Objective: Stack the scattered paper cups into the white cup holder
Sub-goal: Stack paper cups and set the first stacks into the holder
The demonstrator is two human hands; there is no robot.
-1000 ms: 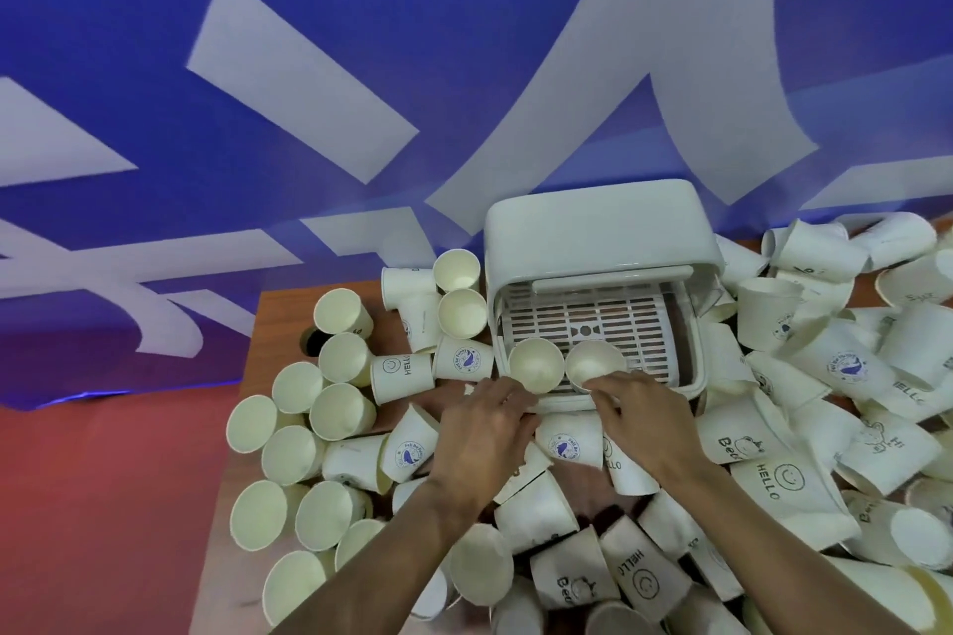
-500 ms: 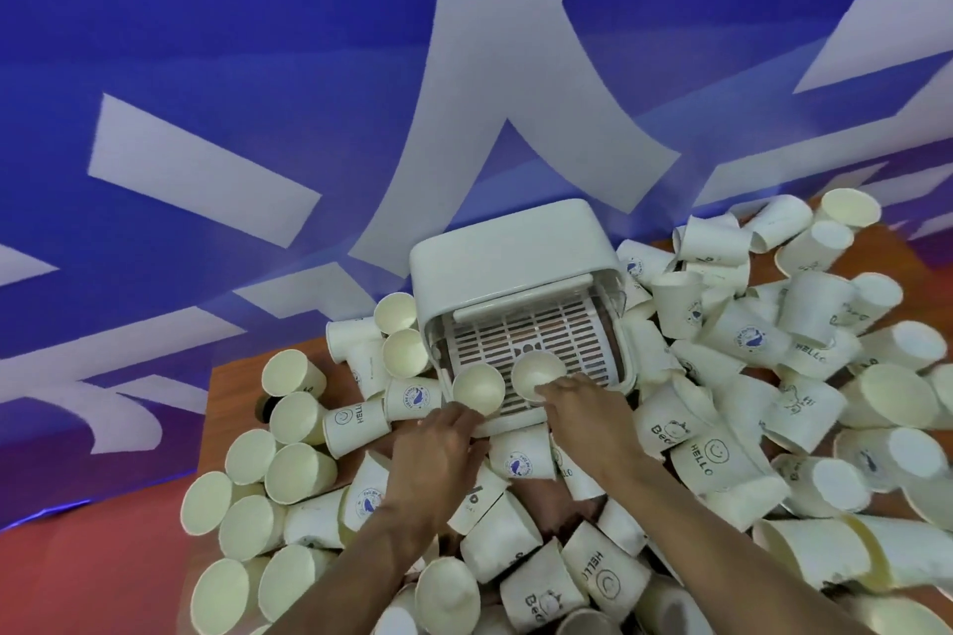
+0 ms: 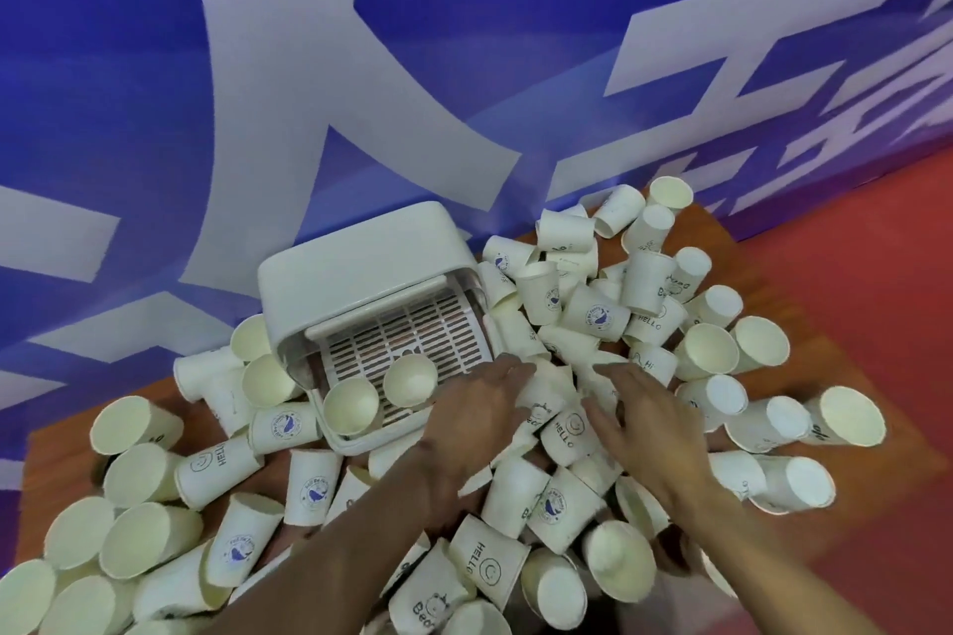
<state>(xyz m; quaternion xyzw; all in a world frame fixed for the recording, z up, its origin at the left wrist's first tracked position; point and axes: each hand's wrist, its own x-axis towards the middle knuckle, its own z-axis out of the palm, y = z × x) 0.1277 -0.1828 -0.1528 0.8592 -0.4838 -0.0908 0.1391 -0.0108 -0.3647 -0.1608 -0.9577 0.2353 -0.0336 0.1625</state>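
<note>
Paper cups lie heaped near and right of the white holder. Left hand and right hand hover over them, fingers straight, gripping nothing, perhaps touching. Light, thin, easily crushed: pinch gently by the rim.

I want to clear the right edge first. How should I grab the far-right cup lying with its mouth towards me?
I'd pinch the rim of the cup, thumb inside the mouth, coming from the near right with the right hand. It lies on its side, mouth uncovered and facing you, its wall mostly hidden.
</note>
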